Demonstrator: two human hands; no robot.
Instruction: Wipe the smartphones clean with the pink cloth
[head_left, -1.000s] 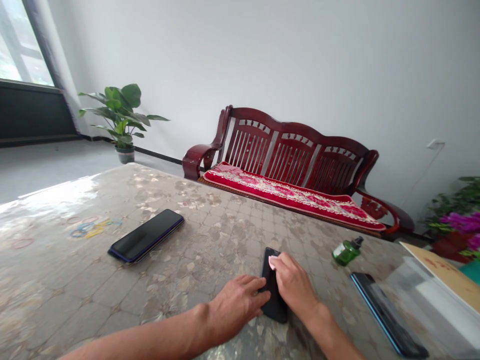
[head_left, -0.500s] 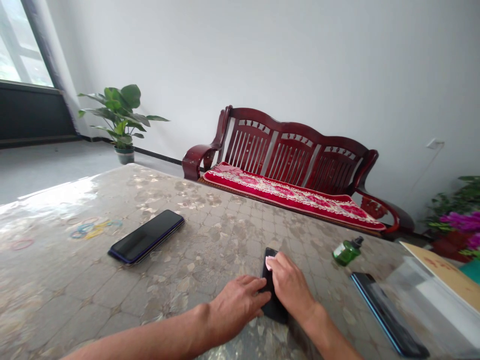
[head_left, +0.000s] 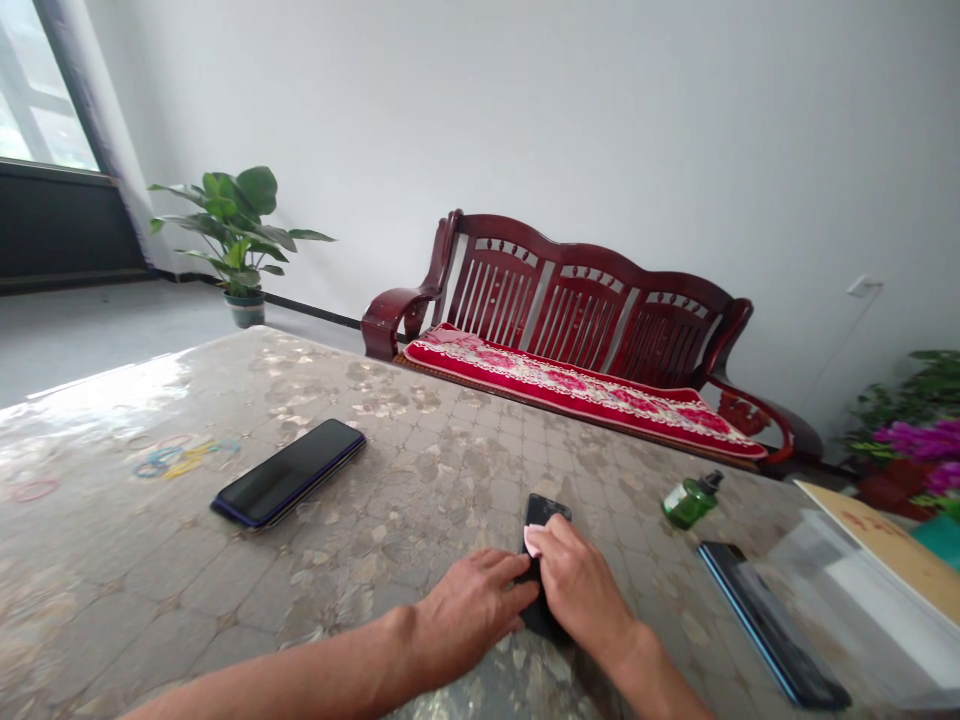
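A black phone (head_left: 546, 508) lies flat on the patterned table near the front. My right hand (head_left: 581, 580) pinches a small pale pink cloth (head_left: 533, 540) and presses it on the phone's screen, covering much of its right side. At the phone's left edge, my left hand (head_left: 476, 605) rests with its fingers apart, the fingertips touching the phone. Further left lies a second phone (head_left: 292, 472) with a dark blue edge. A third phone (head_left: 772, 625), blue-edged, is at the right, below a green pump bottle (head_left: 691, 500).
Coloured rubber bands (head_left: 184, 458) lie on the table (head_left: 420, 430) at the left. A clear plastic box (head_left: 855, 600) with a tan board (head_left: 885, 545) stands at the right edge. Beyond are a red wooden bench (head_left: 555, 300), a potted plant (head_left: 244, 240) and purple flowers (head_left: 922, 445).
My right hand has slid the pink cloth slightly down the phone, so more of its top end shows. My left hand stays at the phone's edge. The whole view has shifted slightly.
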